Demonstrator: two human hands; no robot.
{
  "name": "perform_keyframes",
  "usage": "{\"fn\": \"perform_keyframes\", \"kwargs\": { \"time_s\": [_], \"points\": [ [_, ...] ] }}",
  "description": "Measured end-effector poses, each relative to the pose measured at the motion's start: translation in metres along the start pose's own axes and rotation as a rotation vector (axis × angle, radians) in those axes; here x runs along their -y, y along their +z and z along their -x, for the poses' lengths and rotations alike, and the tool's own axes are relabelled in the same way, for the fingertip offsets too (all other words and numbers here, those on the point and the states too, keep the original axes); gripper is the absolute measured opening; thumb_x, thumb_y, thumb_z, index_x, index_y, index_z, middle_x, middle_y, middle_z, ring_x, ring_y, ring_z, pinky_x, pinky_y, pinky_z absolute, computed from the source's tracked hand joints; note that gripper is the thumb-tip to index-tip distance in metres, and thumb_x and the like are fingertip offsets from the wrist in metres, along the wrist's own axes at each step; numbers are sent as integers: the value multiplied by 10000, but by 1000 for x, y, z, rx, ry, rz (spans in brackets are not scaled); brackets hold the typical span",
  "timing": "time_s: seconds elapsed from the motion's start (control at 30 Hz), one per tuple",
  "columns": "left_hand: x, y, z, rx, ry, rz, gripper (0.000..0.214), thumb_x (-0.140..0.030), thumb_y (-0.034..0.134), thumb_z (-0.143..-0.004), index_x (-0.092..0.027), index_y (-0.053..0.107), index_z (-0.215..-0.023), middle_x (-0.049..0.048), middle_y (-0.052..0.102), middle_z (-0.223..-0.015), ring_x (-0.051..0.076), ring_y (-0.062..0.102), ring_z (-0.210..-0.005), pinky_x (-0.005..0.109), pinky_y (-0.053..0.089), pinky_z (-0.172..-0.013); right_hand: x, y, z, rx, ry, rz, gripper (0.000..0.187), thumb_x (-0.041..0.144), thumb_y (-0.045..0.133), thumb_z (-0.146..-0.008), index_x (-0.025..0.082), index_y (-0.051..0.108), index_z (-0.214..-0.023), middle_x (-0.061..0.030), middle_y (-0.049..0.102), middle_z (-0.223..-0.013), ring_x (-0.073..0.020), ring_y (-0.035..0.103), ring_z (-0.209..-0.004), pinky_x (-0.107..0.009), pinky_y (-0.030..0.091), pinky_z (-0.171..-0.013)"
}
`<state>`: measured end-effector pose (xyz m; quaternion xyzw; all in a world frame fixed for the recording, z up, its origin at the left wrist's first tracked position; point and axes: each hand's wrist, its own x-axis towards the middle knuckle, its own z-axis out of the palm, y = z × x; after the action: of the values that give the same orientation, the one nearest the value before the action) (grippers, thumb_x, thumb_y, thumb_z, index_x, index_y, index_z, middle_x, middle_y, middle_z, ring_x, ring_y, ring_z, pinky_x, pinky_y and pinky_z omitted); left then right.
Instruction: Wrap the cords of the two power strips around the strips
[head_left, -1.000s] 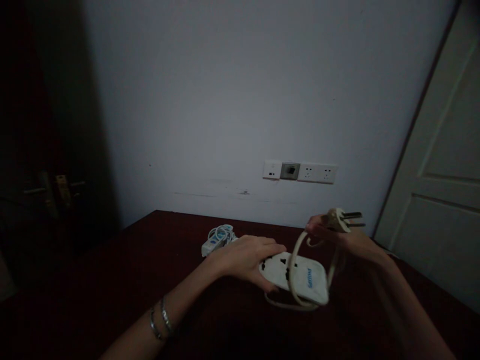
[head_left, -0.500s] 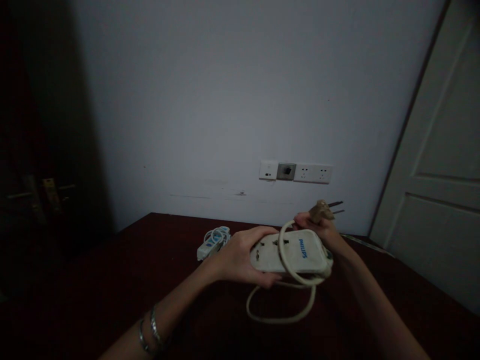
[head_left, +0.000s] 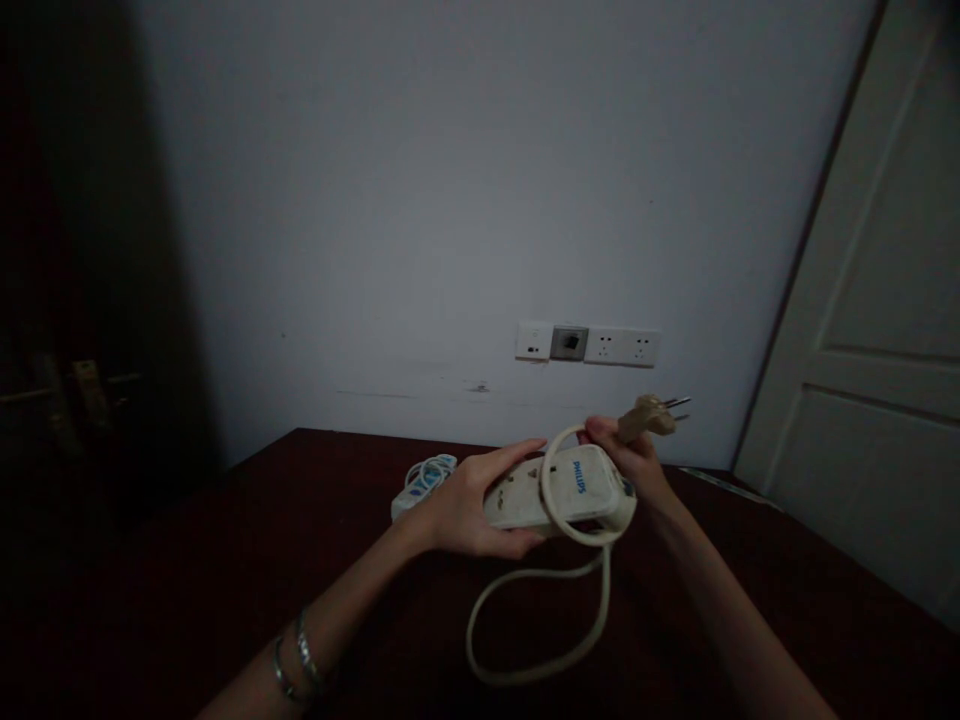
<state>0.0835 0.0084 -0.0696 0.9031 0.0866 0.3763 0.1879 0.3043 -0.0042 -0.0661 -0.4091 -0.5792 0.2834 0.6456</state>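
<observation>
A white power strip (head_left: pixel 525 497) with blue PHILIPS lettering is held above the dark table, tilted up to the right. My left hand (head_left: pixel 469 505) grips its left end, thumb below and fingers over the top. At its far right end, my right hand (head_left: pixel 630 455) is closed on the cord close to the beige plug (head_left: pixel 649 416), whose metal prongs point right. The off-white cord (head_left: pixel 551 500) loops once around the strip. Below, a larger loop of it hangs down. Part of my right hand's fingers is hidden behind the strip.
On the dark red table (head_left: pixel 262 540), a second white and blue power strip (head_left: pixel 427 483) with its cord coiled on top lies behind my left wrist. Wall sockets (head_left: pixel 621 347) and a switch (head_left: pixel 570 343) sit above the table's back edge. A pale panelled door (head_left: pixel 862 380) stands right.
The strip and both hands have shifted slightly left. The cord loop beneath hangs lower and wider, and the loop around the strip has moved with it.
</observation>
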Motion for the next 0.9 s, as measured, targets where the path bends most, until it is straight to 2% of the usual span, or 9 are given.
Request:
{"fn": "perform_keyframes", "kwargs": {
  "time_s": [0.1, 0.27, 0.4, 0.6, 0.9],
  "points": [
    [5, -1, -1, 44, 22, -21, 818, -321, 700, -652, -226, 348, -1384, 117, 534, -1288, 272, 550, -1100, 409, 431, -937, 6, 1, 2, -23, -10, -58, 466, 618, 663, -623, 188, 508, -530, 48, 336, -432, -64, 284, -380, -217, 224, -352],
    [9, -1, -2, 68, 25, -50, 782, -307, 683, -651, -193, 386, -1365, 126, 544, -1267, 256, 548, -1091, 389, 427, -929, 14, -1, 4, 45, -15, -203, 432, 567, 674, -661, 181, 524, -540, 69, 266, -415, -45, 234, -360, -200, 172, -344],
    [8, -1, -3, 95, -10, -67, 748, -314, 674, -643, -198, 425, -1339, 120, 571, -1216, 254, 560, -1051, 391, 433, -903, 21, -3, 7, 95, -32, -238, 441, 575, 670, -662, 191, 495, -533, 83, 218, -404, -41, 189, -343, -196, 137, -333],
    [11, 1, -3, 74, -13, -40, 701, -325, 673, -643, -175, 473, -1298, 123, 604, -1141, 246, 580, -972, 379, 451, -849, 28, 5, 9, 105, -47, -289, 437, 588, 655, -668, 198, 494, -553, 100, 157, -405, -38, 134, -332, -177, 102, -312],
    [26, 4, -1, 42, -39, -52, 718, -357, 692, -620, -156, 493, -1279, 119, 600, -1176, 251, 573, -1019, 394, 444, -899, 25, 6, 9, 143, -48, -533, 413, 449, 628, -757, 184, 448, -496, 97, 131, -397, -35, 80, -335, -153, 86, -289]
  ]
}}
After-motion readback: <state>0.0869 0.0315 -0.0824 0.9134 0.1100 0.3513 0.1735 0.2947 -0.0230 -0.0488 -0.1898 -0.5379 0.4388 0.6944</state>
